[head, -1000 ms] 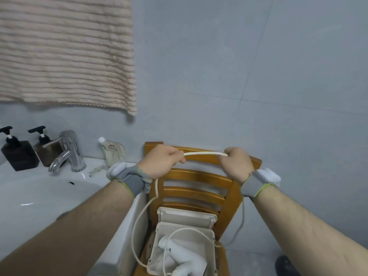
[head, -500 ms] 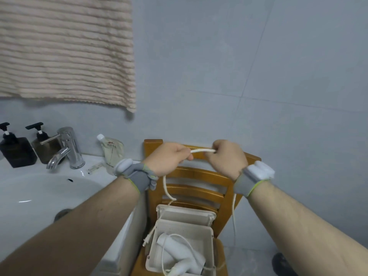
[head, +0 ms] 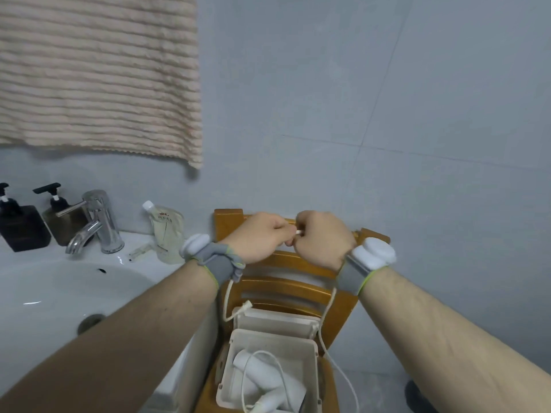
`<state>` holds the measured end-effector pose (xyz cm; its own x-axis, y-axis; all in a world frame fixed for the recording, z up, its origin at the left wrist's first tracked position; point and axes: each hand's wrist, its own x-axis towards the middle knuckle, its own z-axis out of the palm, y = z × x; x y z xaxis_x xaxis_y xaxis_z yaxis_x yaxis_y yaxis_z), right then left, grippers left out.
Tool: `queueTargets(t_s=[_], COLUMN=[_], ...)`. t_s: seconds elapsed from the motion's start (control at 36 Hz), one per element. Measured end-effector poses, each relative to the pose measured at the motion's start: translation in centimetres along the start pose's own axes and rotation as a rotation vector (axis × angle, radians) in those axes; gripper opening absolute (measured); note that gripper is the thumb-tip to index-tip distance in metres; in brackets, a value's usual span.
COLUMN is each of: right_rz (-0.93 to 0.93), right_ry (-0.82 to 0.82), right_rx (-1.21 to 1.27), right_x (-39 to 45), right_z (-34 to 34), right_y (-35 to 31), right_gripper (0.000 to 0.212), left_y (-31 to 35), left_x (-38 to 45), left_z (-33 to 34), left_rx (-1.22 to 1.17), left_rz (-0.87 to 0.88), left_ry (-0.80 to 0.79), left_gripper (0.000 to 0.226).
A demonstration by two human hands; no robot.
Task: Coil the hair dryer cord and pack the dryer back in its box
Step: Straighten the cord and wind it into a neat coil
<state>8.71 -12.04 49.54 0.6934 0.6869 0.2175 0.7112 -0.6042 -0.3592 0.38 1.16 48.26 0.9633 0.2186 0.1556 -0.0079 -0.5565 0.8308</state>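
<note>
Since a second ago we have brought our hands together: they were spread apart with a straight span of cord between them, and now the knuckles nearly touch in front of the top rail of the wooden chair [head: 228, 222]. The plug [head: 245, 307] has risen as well and now dangles at the box's back left corner.

Our left hand [head: 258, 238] is closed in a fist around the cord [head: 326, 315], and our right hand [head: 323, 239] is closed on it too; only a short white bit shows between the fingers. We judge that the hands meet like this to fold the drawn-out span into a loop, so one hand can take over the gathered turns while the other reaches for more slack.

From the left fist the cord drops toward 6 o'clock and hooks back up to the plug. From the right fist a longer strand falls at about 6 o'clock, passes outside the right wall of the box [head: 269, 341] and runs out of the picture's lower edge.

The hair dryer [head: 268, 383] already lies in the open box on the chair seat, at 6 o'clock from both hands and well below them, with one loose curl of cord across it. The lid [head: 274, 321] stands open behind the box.
</note>
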Motion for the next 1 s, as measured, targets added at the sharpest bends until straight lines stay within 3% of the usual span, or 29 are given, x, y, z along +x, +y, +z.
queueTargets(t_s=[0.14, 0.25, 0.31, 0.47, 0.58, 0.67, 0.72, 0.81, 0.89, 1.0], right_rz=[0.089, 0.264, 0.237, 0.004, 0.094, 0.219, 0.266, 0.279, 0.308, 0.319], right_ry=[0.061, 0.148, 0.115, -0.003, 0.094, 0.194, 0.21, 0.167, 0.108, 0.021], right_rx=[0.215, 0.474, 0.349, 0.031, 0.235, 0.535, 0.739, 0.834, 0.848, 0.91], right_x=[0.5, 0.4, 0.4, 0.2, 0.6, 0.6, 0.3, -0.3, -0.9, -1.9], right_z=[-1.4, -2.6, -2.5, -0.8, -2.1, -3.4, -4.0, -4.1, -3.6, -2.6], right_y=[1.4, 3.6, 3.6, -0.3, 0.4, 1.7, 2.1, 2.1, 1.3, 0.0], right_gripper=[0.03, 0.036, 0.036, 0.032, 0.037, 0.045, 0.045, 0.041, 0.033, 0.035], left_y=[-1.4, -4.7, -5.0, -1.4, -2.7, -5.5, -7.2, -7.7, -6.3, -3.2], left_x=[-0.6, -1.3, -1.2, 0.1, -0.1, -0.8, -1.2, -1.3, -1.2, -1.3], left_z=[-1.2, -2.4, -2.5, -0.3, -1.4, -2.2, -2.3, -2.1, -1.8, -1.0], left_rx=[-0.211, -0.21, -0.201, -0.116, -0.221, -0.232, -0.371, -0.69, -1.085, -1.456], left_rz=[-0.021, -0.078, -0.096, 0.011, 0.005, -0.149, -0.294, -0.468, -0.574, -0.585], left_ry=[-0.024, 0.108, 0.149, 0.019, 0.076, 0.225, 0.362, 0.464, 0.456, 0.4], left_gripper=[0.025, 0.027, 0.03, 0.021, 0.014, 0.016, 0.016, 0.023, 0.029, 0.034])
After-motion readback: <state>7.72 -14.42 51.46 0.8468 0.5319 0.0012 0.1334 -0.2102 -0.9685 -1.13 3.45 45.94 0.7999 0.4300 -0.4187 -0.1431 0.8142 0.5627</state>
